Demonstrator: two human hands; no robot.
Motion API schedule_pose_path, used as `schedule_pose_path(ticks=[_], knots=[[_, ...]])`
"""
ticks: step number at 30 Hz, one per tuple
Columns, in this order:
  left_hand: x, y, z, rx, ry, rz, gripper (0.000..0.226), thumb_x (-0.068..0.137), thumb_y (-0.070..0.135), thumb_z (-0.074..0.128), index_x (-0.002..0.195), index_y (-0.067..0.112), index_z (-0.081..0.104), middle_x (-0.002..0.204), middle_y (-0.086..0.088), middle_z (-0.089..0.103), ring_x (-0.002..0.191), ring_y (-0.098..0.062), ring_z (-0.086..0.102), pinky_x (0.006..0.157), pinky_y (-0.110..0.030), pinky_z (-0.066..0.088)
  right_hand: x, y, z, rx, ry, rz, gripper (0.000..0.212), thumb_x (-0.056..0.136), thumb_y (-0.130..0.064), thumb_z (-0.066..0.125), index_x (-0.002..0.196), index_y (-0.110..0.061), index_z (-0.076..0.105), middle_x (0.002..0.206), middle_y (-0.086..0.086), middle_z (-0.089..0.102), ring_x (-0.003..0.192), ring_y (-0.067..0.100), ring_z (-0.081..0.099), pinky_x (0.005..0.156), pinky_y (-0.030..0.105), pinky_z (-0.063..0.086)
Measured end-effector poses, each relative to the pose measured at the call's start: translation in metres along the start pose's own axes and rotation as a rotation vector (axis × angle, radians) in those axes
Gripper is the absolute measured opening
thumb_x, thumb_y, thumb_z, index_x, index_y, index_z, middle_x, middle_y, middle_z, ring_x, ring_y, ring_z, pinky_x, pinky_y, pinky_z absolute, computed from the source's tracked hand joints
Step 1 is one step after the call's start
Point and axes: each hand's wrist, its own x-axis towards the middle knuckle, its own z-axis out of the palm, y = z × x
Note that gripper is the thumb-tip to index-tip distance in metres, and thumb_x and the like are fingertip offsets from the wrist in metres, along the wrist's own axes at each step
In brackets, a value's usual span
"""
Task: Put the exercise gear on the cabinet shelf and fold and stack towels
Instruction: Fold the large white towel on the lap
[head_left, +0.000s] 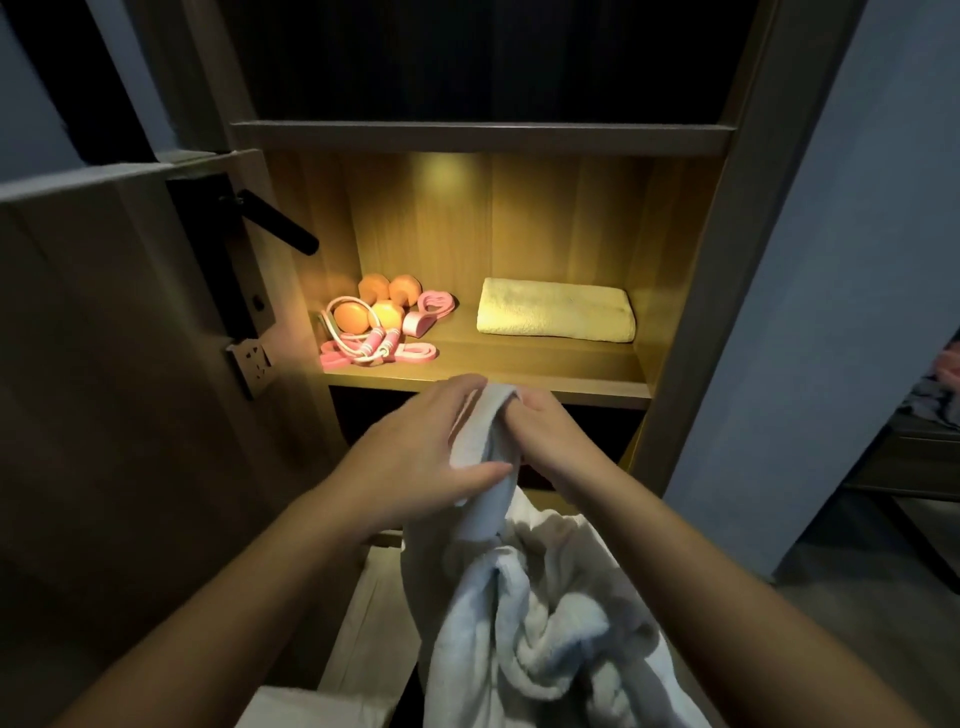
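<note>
A white towel (524, 613) hangs bunched in front of the cabinet, its upper end held up between both hands. My left hand (421, 447) grips that upper end from the left, thumb laid across the cloth. My right hand (545, 431) grips it from the right, fingers curled round the fabric. On the lit shelf (519, 371) lies a folded pale yellow towel (556, 310) at the right. At the shelf's left sit orange dumbbells (375, 304), a pink jump rope (363, 345) and pink resistance bands (426, 314).
An open wooden door (130, 338) with a black lever handle (280, 224) stands at the left, close to the shelf. A pale fabric basket (363, 613) sits below the towel. A grey wall (831, 286) borders the cabinet on the right.
</note>
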Motion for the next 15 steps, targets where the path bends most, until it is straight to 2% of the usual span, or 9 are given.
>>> schedule_pose_path(ticks=[2,4,6,8,11,13,15], knots=[[0.008,0.002,-0.001,0.001,0.074,-0.054,0.046,0.087,0.035,0.061,0.130,0.033,0.045,0.115,0.010,0.059,0.097,-0.009,0.057,0.080,-0.034,0.054,0.007,-0.009,-0.002,-0.088,-0.002,-0.038,0.032,0.096,-0.013,0.038,0.086,-0.005,0.068,0.089,0.012,0.068,0.080,0.020,0.058,0.069,0.032,0.042],[0.016,-0.001,-0.010,-0.017,0.162,-0.091,0.016,0.092,0.017,0.051,0.104,0.018,0.061,0.089,0.001,0.062,0.081,-0.019,0.059,0.069,-0.038,0.051,0.012,-0.012,-0.006,-0.215,0.029,-0.077,0.026,0.092,-0.011,0.040,0.082,0.000,0.062,0.077,0.009,0.060,0.071,0.018,0.049,0.064,0.032,0.034],[0.023,-0.005,-0.021,-0.056,0.267,-0.102,0.019,0.093,0.008,0.044,0.089,0.010,0.062,0.077,0.000,0.058,0.075,-0.023,0.055,0.062,-0.034,0.044,0.013,-0.008,-0.009,-0.355,0.089,-0.107,0.017,0.087,-0.008,0.044,0.077,-0.009,0.058,0.072,-0.001,0.056,0.067,0.016,0.047,0.061,0.033,0.036],[0.027,-0.002,-0.034,-0.121,0.371,-0.165,0.022,0.093,0.011,0.039,0.089,0.013,0.061,0.077,0.001,0.056,0.076,-0.023,0.054,0.060,-0.032,0.041,0.011,-0.001,-0.011,-0.457,0.153,-0.122,0.017,0.084,-0.006,0.046,0.084,-0.017,0.059,0.078,-0.002,0.060,0.073,0.018,0.054,0.064,0.036,0.044],[0.027,-0.003,-0.063,-0.167,0.588,-0.247,0.037,0.075,0.022,0.034,0.093,0.016,0.065,0.083,-0.008,0.059,0.079,-0.029,0.052,0.064,-0.032,0.037,0.007,0.009,-0.019,-0.550,0.182,-0.058,0.022,0.081,-0.001,0.044,0.084,-0.016,0.061,0.079,0.004,0.061,0.074,0.024,0.056,0.060,0.036,0.046],[0.022,-0.013,-0.081,-0.168,0.713,-0.291,0.038,0.079,0.020,0.037,0.101,0.013,0.068,0.086,-0.009,0.059,0.081,-0.028,0.052,0.063,-0.030,0.036,0.006,0.017,-0.028,-0.557,0.172,0.023,0.024,0.084,0.000,0.044,0.075,-0.013,0.062,0.075,0.006,0.061,0.072,0.027,0.058,0.054,0.030,0.042],[0.017,-0.025,-0.092,-0.060,0.708,-0.337,0.025,0.089,0.013,0.041,0.103,0.012,0.061,0.087,-0.010,0.057,0.081,-0.031,0.053,0.063,-0.031,0.039,0.005,0.019,-0.034,-0.501,0.154,0.040,0.025,0.087,0.000,0.045,0.078,-0.007,0.066,0.078,0.013,0.064,0.075,0.030,0.060,0.059,0.032,0.042]])
